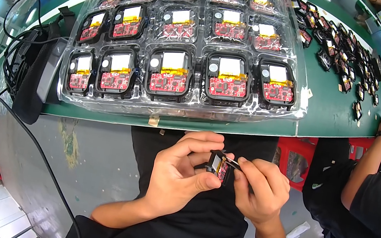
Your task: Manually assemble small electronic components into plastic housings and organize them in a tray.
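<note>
Above my lap, my left hand [174, 177] is closed around a small black device housing [218, 168], tilted on its side. A red circuit board and a pale block show inside it. My right hand [262, 189] pinches a slim dark tool, seemingly tweezers [233, 163], whose tip reaches the housing's upper edge. Fingers partly hide the tip and the far side of the housing. Beyond my hands, a clear plastic tray [182, 110] on the table carries rows of similar black housings [169, 72] with red boards, white blocks and yellow tape.
The green table [258, 136] runs across in front of me. Many loose housings [346, 59] lie at its right. A black cable [40, 144] hangs at the left beside a dark bag-like item [36, 78]. Another person [357, 192] sits at the right near a red stool [293, 159].
</note>
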Tool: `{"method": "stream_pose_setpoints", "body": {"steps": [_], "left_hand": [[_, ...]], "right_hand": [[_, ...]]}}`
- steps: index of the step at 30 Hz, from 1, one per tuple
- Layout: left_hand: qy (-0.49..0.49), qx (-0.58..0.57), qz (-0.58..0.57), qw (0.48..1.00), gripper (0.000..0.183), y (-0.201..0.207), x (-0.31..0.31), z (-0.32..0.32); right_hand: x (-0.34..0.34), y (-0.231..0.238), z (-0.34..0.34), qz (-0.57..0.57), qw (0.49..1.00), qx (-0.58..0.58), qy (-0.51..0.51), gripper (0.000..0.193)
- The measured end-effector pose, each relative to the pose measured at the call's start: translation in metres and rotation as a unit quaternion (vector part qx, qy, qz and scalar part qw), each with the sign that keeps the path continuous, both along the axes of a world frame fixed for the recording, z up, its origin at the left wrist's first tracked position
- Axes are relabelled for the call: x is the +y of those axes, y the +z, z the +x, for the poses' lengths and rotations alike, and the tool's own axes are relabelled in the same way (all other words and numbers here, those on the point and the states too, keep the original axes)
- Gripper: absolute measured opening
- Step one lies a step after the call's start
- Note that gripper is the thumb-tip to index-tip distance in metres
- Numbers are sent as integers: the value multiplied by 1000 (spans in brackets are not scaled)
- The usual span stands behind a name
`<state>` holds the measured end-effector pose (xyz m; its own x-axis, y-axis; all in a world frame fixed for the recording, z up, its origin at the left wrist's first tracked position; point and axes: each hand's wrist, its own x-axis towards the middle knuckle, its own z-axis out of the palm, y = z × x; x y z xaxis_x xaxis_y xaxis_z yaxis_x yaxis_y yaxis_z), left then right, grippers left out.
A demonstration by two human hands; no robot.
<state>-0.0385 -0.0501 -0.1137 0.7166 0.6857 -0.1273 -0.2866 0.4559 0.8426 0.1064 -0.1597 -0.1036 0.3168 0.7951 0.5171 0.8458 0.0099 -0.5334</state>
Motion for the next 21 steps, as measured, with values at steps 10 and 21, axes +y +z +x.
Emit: {"method": "stream_pose_setpoints", "body": {"steps": [10,21], "left_hand": [[-16,-29,5,999,51,-12,1,-4],[-9,-49,-59,997,55,-10,0,-2]], "right_hand": [[1,-10,1,42,999,-30,15,29],[2,-11,0,39,998,-53,9,27]]}}
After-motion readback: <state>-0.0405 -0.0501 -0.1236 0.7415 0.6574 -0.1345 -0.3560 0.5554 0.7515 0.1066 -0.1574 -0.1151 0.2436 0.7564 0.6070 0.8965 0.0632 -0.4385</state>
